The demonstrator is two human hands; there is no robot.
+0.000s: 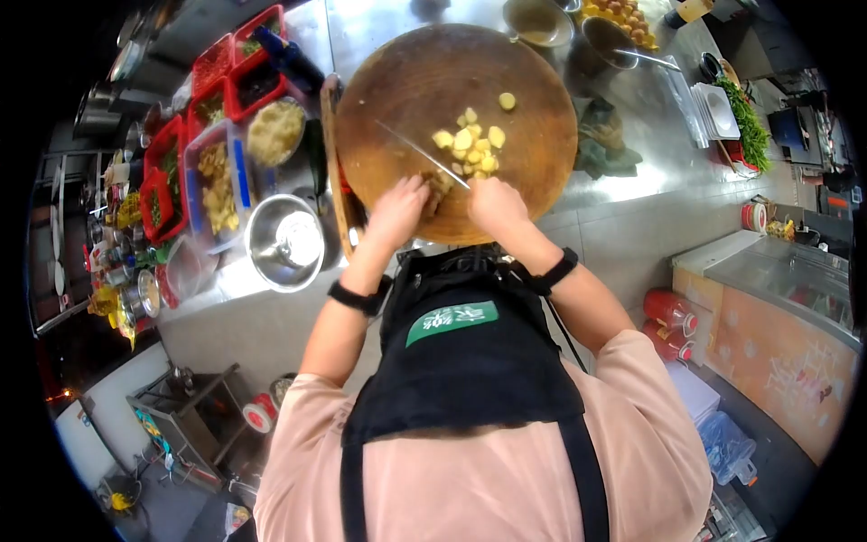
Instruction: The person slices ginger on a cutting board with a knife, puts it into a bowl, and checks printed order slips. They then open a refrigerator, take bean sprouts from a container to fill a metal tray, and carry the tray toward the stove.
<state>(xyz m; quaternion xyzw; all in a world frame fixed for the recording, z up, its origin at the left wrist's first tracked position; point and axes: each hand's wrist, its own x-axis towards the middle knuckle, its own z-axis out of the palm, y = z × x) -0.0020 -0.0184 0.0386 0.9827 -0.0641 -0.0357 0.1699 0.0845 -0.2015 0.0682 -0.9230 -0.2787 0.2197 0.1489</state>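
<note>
A large round wooden chopping board [397,81] lies in front of me on the steel worktop. My right hand [498,210] is closed around the handle of a knife [420,153], whose blade points away and to the left over the board. My left hand [400,210] rests at the board's near edge, its fingers curled on a brown-skinned piece of ginger [437,192] beside the blade. Just beyond the knife is a loose pile of pale yellow ginger slices [465,139]. One single slice [507,101] lies apart, farther right.
Left of the board stand a steel bowl [262,244], a clear tub of ginger pieces [194,172], a bowl of minced food [275,133] and several red containers [212,68]. A dark cloth [605,144] and a pot with a ladle [601,59] are on the right.
</note>
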